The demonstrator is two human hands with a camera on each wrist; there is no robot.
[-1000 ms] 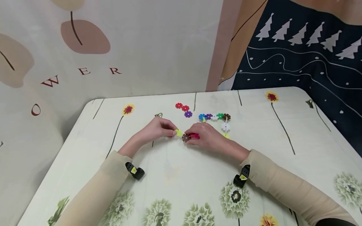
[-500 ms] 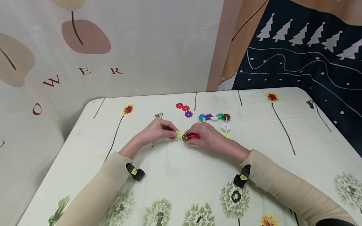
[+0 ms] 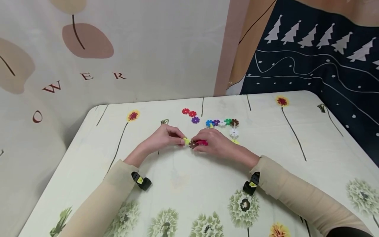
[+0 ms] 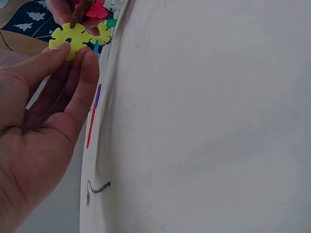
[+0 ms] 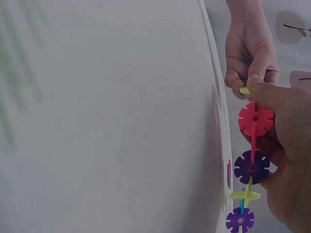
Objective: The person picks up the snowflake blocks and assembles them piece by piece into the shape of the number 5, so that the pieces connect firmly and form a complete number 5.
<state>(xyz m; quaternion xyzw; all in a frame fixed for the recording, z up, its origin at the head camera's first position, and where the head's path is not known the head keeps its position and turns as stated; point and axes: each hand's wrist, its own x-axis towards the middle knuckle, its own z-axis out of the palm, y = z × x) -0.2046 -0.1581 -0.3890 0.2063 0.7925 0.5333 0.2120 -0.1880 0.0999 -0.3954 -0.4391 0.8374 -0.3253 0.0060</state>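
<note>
My left hand (image 3: pixel 164 135) pinches a yellow notched snowflake disc (image 4: pixel 69 39) between thumb and fingers. Facing it, my right hand (image 3: pixel 214 141) holds a brown snowflake disc (image 3: pixel 193 144), which stands edge-on against the yellow disc's rim in the left wrist view. Whether the brown disc's slot is fully seated there I cannot tell. From the right fingers a linked chain runs back, with a pinkish-red disc (image 5: pixel 255 118), a dark purple disc (image 5: pixel 251 167) and a yellow disc (image 5: pixel 246 195). Part of this chain is hidden behind the right hand in the head view.
Beyond the right hand, linked discs lie on the table: blue (image 3: pixel 209 123), green (image 3: pixel 227 121), brown (image 3: pixel 234 122) and white (image 3: pixel 234 132) among them. Two red discs (image 3: pixel 189 112) and a purple disc (image 3: pixel 195 120) lie farther back. A flower-printed cloth (image 3: pixel 177 184) covers the table.
Both hands keep nearly the same place and grip, with the yellow and brown discs held together. The head view has shifted slightly.
</note>
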